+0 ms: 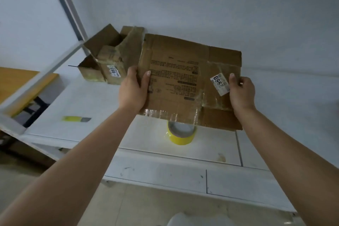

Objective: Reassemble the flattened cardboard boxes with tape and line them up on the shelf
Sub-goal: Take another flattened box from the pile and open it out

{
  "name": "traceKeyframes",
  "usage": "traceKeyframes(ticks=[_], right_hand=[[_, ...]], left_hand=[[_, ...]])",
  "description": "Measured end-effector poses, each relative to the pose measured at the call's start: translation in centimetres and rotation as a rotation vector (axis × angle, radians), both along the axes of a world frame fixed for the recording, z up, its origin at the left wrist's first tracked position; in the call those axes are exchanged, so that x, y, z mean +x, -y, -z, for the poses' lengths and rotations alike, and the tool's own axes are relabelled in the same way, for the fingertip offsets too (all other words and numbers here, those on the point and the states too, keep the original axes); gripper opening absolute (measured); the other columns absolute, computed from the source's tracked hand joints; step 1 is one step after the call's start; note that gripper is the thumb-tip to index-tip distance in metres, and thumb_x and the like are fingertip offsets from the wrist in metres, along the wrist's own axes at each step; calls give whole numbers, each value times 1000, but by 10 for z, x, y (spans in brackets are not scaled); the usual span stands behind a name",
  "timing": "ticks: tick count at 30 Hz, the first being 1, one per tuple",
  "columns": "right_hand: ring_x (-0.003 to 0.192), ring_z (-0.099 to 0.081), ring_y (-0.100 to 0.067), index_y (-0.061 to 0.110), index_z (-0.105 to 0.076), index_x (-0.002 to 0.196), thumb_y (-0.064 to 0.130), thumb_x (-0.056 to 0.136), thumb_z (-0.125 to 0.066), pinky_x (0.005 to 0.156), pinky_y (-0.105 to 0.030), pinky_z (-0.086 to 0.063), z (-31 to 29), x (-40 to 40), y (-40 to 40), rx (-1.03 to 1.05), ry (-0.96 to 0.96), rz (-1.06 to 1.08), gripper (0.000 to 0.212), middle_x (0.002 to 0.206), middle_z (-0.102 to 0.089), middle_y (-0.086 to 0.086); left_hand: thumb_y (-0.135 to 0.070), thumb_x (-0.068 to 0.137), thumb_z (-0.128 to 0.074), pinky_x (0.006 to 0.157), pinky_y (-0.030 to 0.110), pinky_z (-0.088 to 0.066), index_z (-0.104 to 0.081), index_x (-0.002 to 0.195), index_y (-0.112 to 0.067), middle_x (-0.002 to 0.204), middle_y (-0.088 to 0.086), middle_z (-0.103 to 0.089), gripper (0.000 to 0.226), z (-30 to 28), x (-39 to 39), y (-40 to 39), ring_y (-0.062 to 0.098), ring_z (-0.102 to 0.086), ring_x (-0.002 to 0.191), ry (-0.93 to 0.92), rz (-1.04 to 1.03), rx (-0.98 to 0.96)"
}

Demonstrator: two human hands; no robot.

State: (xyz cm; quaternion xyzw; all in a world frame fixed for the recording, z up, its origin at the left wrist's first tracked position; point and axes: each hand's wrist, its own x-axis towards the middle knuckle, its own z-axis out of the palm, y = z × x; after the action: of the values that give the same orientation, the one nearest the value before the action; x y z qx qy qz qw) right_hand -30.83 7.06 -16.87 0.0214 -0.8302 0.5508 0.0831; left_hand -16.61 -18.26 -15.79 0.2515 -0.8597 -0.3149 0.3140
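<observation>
We hold the flattened cardboard box (179,79) in the air above the white shelf (91,101), with both hands at its two sides. Our left hand (133,90) grips the left edge, the thumb on the printed face and the other fingers behind the board. Our right hand (241,91) pinches the right edge just beside a white label (219,84) with large digits. Old clear tape shines along the lower edge of the board. Under this edge a yellow roll of tape (181,134) lies on the shelf, partly hidden by the board. At the far left of the shelf stand two assembled boxes (110,60), touching each other, with open flaps. A yellow utility knife (76,119) lies on the shelf, well apart from the roll.
</observation>
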Motion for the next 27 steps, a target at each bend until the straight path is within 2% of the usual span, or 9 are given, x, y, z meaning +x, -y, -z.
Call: traceKeyframes(ticks=[5, 8, 12, 15, 19, 22, 24, 25, 27], right_hand=[[87, -55, -11, 5, -54, 117, 44, 100, -45, 61, -13, -37, 10, 3, 39, -23, -40, -30, 43, 99, -56, 3], [90, -54, -14, 3, -52, 116, 45, 100, -44, 72, -25, -40, 14, 12, 57, -32, -97, 10, 46, 99, -56, 1], [89, -53, -14, 2, -52, 114, 42, 101, -45, 73, -27, -38, 10, 22, 89, -82, -154, 124, 42, 97, -55, 1], [85, -53, -12, 9, -53, 109, 40, 100, -47, 69, -20, -36, 9, 36, 120, -108, -172, 204, 33, 94, -55, 4], [71, -52, 8, 14, -52, 105, 39, 100, -50, 58, -3, -34, 18, 70, 170, -199, -182, 242, 26, 82, -52, 16], [66, -52, 14, 10, -52, 104, 37, 100, -50, 57, -7, -36, 25, 96, 196, -238, -177, 292, 27, 80, -51, 15], [63, -52, 17, 13, -49, 100, 36, 101, -49, 55, -5, -37, 29, 110, 206, -245, -191, 296, 23, 77, -52, 14], [63, -53, 18, 15, -47, 99, 36, 101, -49, 54, -4, -38, 30, 115, 210, -245, -192, 287, 21, 77, -53, 13], [64, -56, 16, 19, -45, 100, 38, 101, -48, 53, -4, -41, 30, 125, 216, -246, -174, 265, 19, 79, -56, 12]], left_hand=[[-51, 100, -39, 78, 34, -48, -45, 137, -21, 110, -2, -64, 48, -3, 10, 36, 18, -59, 95, -62, -21, 32], [-52, 101, -35, 77, 37, -54, -46, 134, -24, 103, -11, -63, 44, -4, 10, 56, 13, -61, 91, -133, 30, 68], [-50, 101, -38, 80, 43, -57, -44, 132, -23, 98, -13, -64, 42, -2, 4, 94, 13, -64, 93, -160, 154, 94], [-52, 100, -39, 70, 33, -58, -44, 125, -29, 87, -18, -66, 35, 3, 11, 133, 4, -66, 83, -175, 259, 111], [-44, 102, -39, 57, 6, -47, -47, 118, -27, 81, -33, -63, 25, 4, 30, 194, -9, -63, 77, -177, 375, 88], [-45, 103, -34, 59, 10, -45, -51, 101, -27, 75, -21, -61, 25, -4, 36, 229, -9, -59, 73, -96, 377, 74], [-50, 103, -29, 67, 24, -49, -56, 91, -23, 79, -13, -62, 40, -9, 35, 243, -2, -60, 75, -36, 400, 223], [-55, 102, -26, 69, 23, -51, -61, 91, -26, 83, -8, -67, 47, -12, 33, 247, 1, -64, 80, -16, 412, 386], [-64, 98, -21, 61, 17, -52, -67, 91, -34, 81, -10, -74, 55, -14, 32, 250, 3, -70, 77, 19, 381, 657]])
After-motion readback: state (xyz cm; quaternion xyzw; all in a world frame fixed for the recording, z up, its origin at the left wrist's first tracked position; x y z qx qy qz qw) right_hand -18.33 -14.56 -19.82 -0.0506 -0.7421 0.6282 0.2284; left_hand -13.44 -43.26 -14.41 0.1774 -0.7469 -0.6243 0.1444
